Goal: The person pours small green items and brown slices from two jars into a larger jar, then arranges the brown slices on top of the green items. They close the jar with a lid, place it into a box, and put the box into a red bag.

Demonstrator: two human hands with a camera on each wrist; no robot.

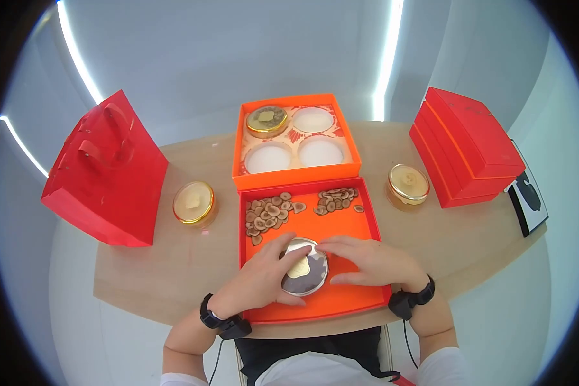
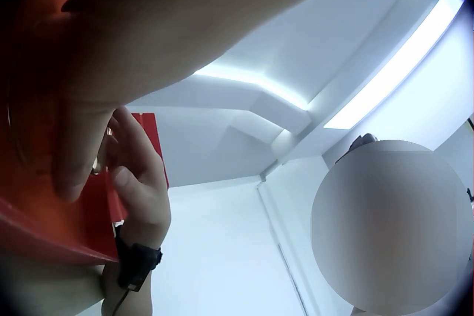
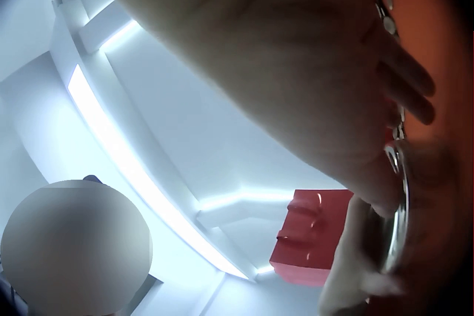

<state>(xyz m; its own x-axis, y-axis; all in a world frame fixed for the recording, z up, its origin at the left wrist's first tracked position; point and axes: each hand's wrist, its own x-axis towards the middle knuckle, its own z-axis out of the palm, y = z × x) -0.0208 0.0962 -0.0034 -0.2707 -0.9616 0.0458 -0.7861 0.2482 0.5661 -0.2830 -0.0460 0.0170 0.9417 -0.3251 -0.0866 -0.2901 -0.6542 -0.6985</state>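
Note:
A round jar (image 1: 310,280) with dark contents, a pale rim and a gold label stands in the orange-lined red tray (image 1: 341,302). My left hand (image 1: 257,276) holds it from the left, one finger lying across its top and the thumb on the near side. From the right, my right hand (image 1: 373,260) reaches to its rim with nearly straight fingers, thumb apart from them. In the right wrist view the right thumb lies by the jar's shiny rim (image 3: 398,220). Beyond the hands, brown dried slices (image 1: 267,215) lie in a heap, with a smaller heap (image 1: 334,201) to their right.
Behind the tray an orange box (image 1: 296,177) has round wells, one holding a gold-rimmed jar (image 1: 267,122). Gold-lidded jars stand left (image 1: 194,203) and right (image 1: 408,186). A red gift bag (image 1: 109,174) is at far left, stacked red boxes (image 1: 466,151) at far right.

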